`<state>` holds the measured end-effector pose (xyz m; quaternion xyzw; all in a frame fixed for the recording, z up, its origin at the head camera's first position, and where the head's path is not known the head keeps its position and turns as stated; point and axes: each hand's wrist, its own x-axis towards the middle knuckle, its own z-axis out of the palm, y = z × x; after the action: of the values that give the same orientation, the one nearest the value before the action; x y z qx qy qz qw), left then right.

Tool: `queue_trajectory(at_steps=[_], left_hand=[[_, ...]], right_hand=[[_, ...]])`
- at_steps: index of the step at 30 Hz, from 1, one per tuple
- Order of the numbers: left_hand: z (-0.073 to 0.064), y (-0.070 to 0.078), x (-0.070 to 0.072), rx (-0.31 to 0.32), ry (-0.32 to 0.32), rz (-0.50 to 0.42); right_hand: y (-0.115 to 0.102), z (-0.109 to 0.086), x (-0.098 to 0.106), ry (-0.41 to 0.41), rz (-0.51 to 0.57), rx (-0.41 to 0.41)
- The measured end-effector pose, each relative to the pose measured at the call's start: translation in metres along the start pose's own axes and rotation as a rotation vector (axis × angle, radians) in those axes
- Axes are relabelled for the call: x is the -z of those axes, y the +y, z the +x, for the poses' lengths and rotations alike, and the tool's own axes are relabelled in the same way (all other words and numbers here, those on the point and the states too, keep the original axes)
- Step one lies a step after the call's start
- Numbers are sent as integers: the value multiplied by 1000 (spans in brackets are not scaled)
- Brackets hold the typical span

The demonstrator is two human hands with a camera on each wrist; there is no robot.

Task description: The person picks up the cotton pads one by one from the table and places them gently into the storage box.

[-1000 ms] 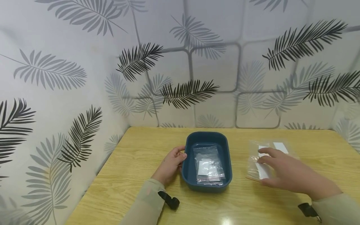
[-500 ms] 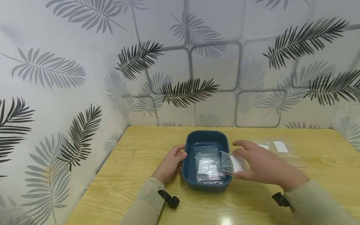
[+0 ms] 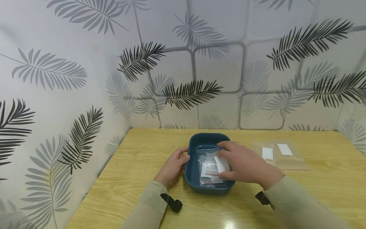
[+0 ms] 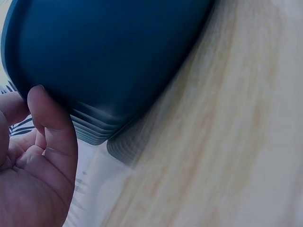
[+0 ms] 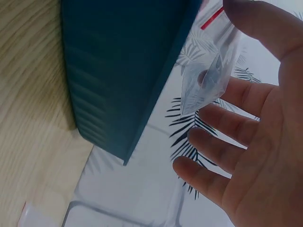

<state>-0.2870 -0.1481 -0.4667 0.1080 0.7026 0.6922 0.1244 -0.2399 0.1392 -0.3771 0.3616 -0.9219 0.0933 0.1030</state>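
A dark blue plastic bin (image 3: 210, 191) stands on the table, with several clear zip bags (image 3: 205, 173) holding white pieces lying inside. My left hand (image 3: 172, 167) holds its left side at the rim; in the left wrist view the thumb (image 4: 52, 113) lies against the outer wall. Over the bin's right side, my right hand (image 3: 247, 163) pinches another clear zip bag (image 3: 221, 164) with a white piece in it. The right wrist view shows this bag (image 5: 203, 90) between thumb and index finger, above the rim, the other fingers spread.
Two more clear zip bags, one with a white piece (image 3: 267, 153) and one with a similar piece (image 3: 284, 149), lie flat on the wooden table (image 3: 143, 149) at the right. A leaf-patterned wall (image 3: 177, 70) rises behind and at the left.
My right hand has picked up a zip bag from the right of the table and carried it left over the bin. The left hand keeps its place on the bin.
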Motion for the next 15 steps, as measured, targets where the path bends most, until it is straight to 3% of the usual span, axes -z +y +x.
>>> queue_trajectory(at_steps=[15], left_hand=[[0,0,0,8,-3,0]], right_hand=[[-7,7,-17,-25,-66,-13]])
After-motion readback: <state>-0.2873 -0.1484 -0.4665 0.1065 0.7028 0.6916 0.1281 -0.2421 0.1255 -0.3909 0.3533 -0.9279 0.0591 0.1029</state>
